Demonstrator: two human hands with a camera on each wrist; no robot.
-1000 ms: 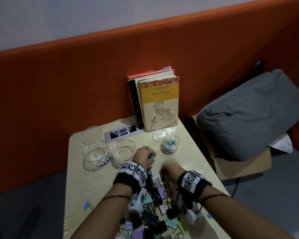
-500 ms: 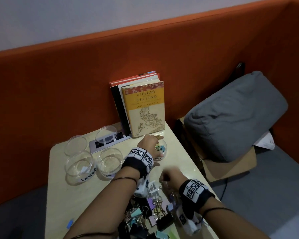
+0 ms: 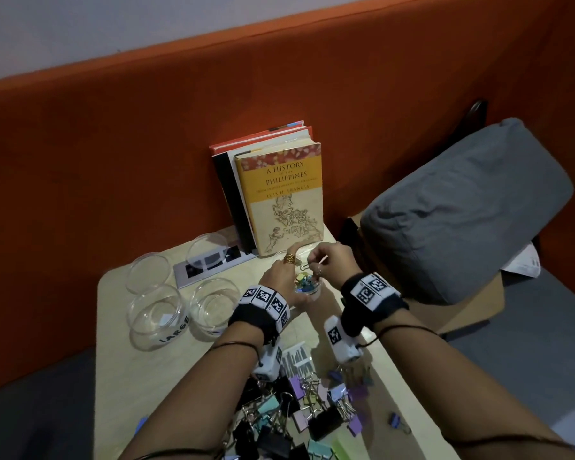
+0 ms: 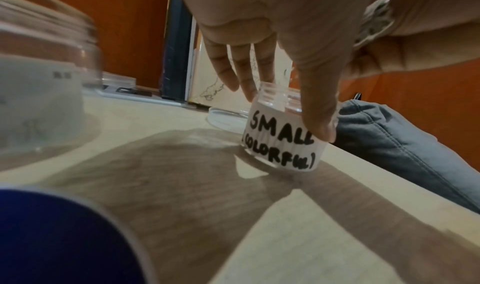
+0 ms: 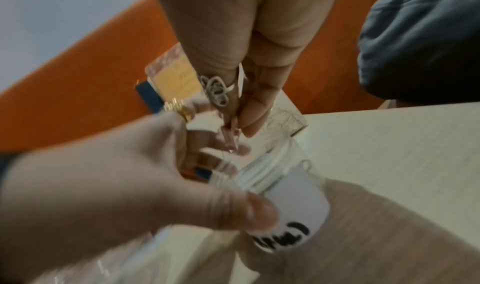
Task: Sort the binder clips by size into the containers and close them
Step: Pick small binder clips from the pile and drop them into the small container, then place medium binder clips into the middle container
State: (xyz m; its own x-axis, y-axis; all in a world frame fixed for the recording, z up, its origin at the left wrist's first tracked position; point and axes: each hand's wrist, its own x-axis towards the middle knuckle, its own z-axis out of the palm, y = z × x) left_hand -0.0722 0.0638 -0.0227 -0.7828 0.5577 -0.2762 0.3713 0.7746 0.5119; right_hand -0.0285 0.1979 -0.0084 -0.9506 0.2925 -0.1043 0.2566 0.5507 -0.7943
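A small clear jar (image 3: pixel 307 288) labelled "SMALL (COLORFUL)" (image 4: pixel 281 142) stands near the table's far right edge with several small coloured clips inside. My left hand (image 3: pixel 291 277) grips its wall, thumb on the near side and fingers behind. My right hand (image 3: pixel 316 264) hovers just above the jar's mouth (image 5: pixel 262 165) and pinches a small binder clip (image 5: pixel 230 136) by its wire handles. A pile of mixed binder clips (image 3: pixel 299 413), black, purple and teal, lies at the near edge between my forearms.
Two wider clear jars (image 3: pixel 156 315) (image 3: pixel 214 303), one marked LARGE, stand left with two lids (image 3: pixel 148 272) (image 3: pixel 208 249) behind them. A small lid (image 4: pixel 226 117) lies behind the small jar. Upright books (image 3: pixel 279 194) back the table; a grey cushion (image 3: pixel 462 210) lies right. A loose blue clip (image 3: pixel 395 420) sits near the right edge.
My left hand went from the pile's edge to the small jar and took hold of it. My right hand left the pile with a small clip and rose over the jar.
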